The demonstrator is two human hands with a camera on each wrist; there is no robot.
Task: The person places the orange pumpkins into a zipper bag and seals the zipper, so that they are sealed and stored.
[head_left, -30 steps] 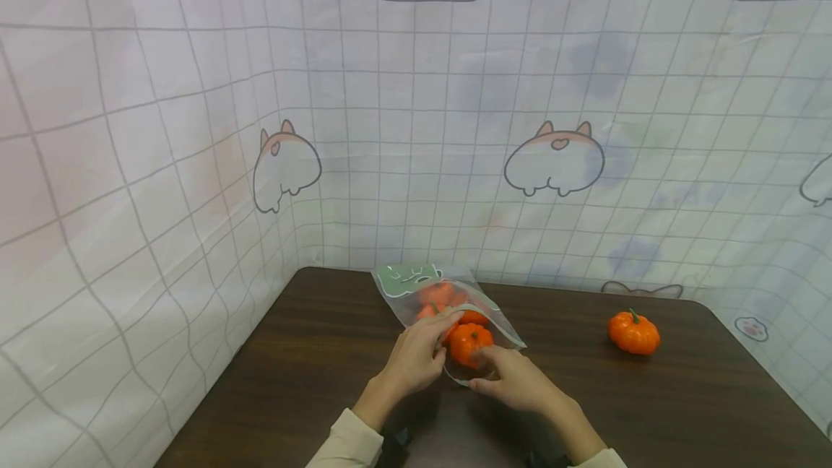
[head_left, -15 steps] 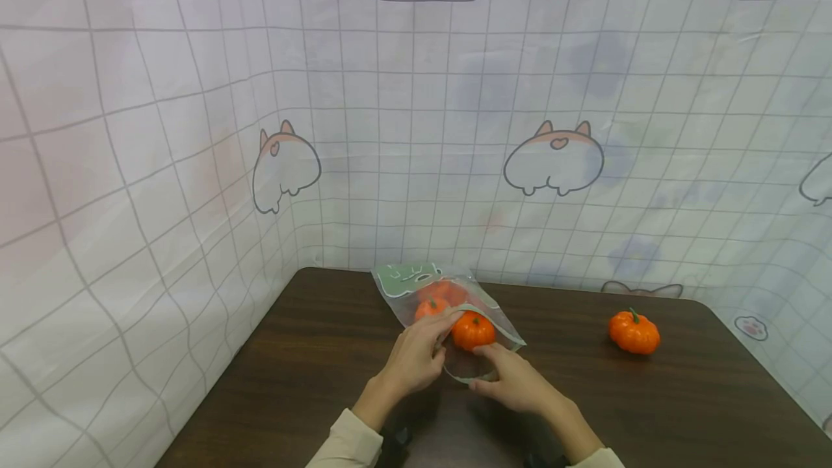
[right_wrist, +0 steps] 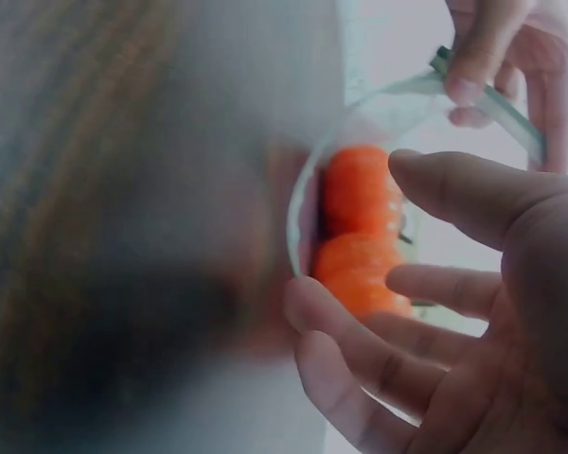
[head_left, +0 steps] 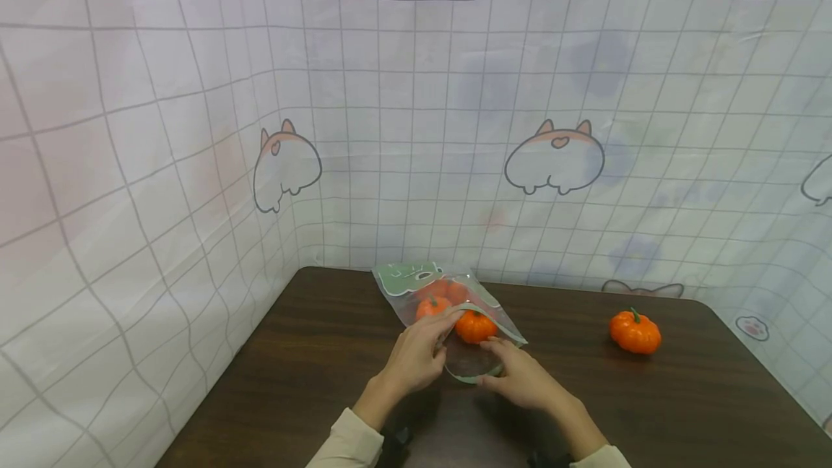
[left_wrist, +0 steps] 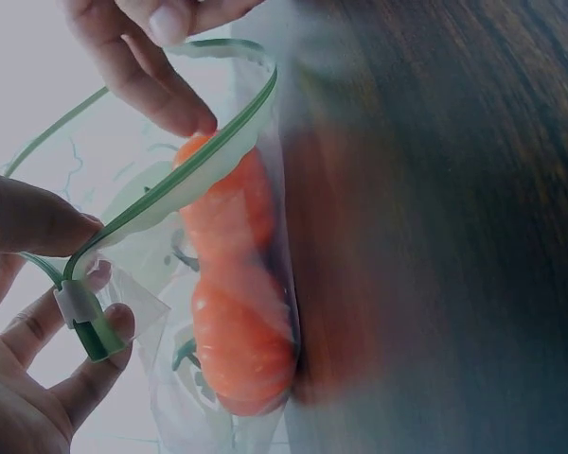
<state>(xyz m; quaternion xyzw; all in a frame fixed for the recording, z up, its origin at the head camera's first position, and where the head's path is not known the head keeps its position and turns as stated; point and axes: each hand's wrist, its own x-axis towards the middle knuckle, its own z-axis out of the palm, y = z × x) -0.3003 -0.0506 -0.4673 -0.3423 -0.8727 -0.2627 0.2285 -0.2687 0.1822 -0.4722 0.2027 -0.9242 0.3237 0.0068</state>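
Observation:
A clear zip bag [head_left: 468, 360] with a green printed end lies on the table, its mouth held wide towards me. Inside are several small orange pumpkins; the nearest pumpkin [head_left: 477, 327] sits just within the mouth. My left hand [head_left: 416, 356] pinches the green-edged rim beside the white slider [left_wrist: 74, 305], thumb on one side and fingers on the other. At the opposite side of the mouth, my right hand [head_left: 520, 375] has its fingers spread and loosely bent, fingertips right at the opening and close to the nearest pumpkin. Nothing lies between its thumb and fingers.
Another orange pumpkin [head_left: 635, 332] with a green stem stands alone on the right of the dark wooden table [head_left: 312, 352]. A pale gridded cloth [head_left: 416, 165] with cartoon dogs hangs behind and on both sides.
The nearest pumpkin has moved from the bag's mouth further inside. My right hand has followed it a little, then drawn slightly back to the right; my left hand stays put on the rim.

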